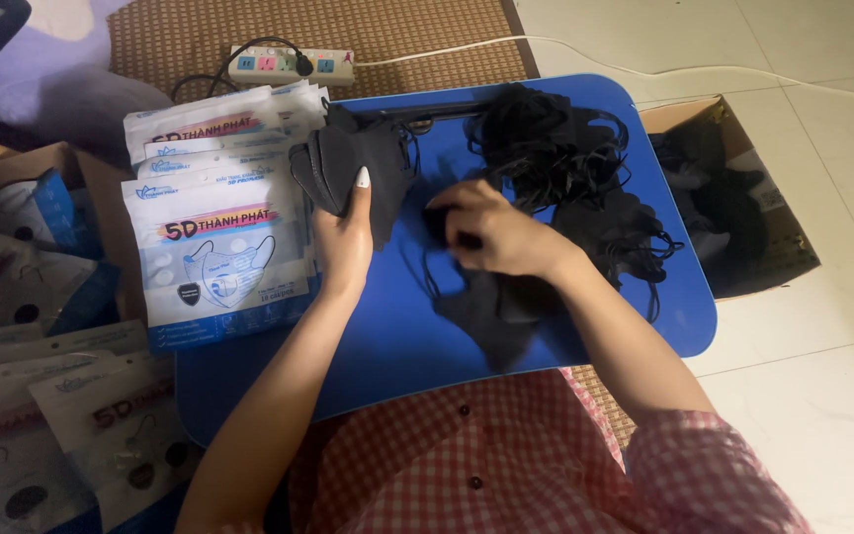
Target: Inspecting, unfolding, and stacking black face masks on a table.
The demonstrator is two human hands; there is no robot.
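My left hand (345, 239) grips a small stack of folded black face masks (353, 163) upright over the blue lap table (387, 336). My right hand (491, 235) is closed on a single black mask (491, 311) that lies flat near the table's middle. Behind it sits a loose heap of black masks (555, 148) with tangled ear loops. A pile of white printed mask pouches (219, 247) lies on the table's left side, just beside my left hand.
A cardboard box (743, 198) with more black masks stands on the tile floor at the right. A white power strip (289, 65) lies on the woven mat behind. More pouches (42, 415) and an open box (22, 237) crowd the left.
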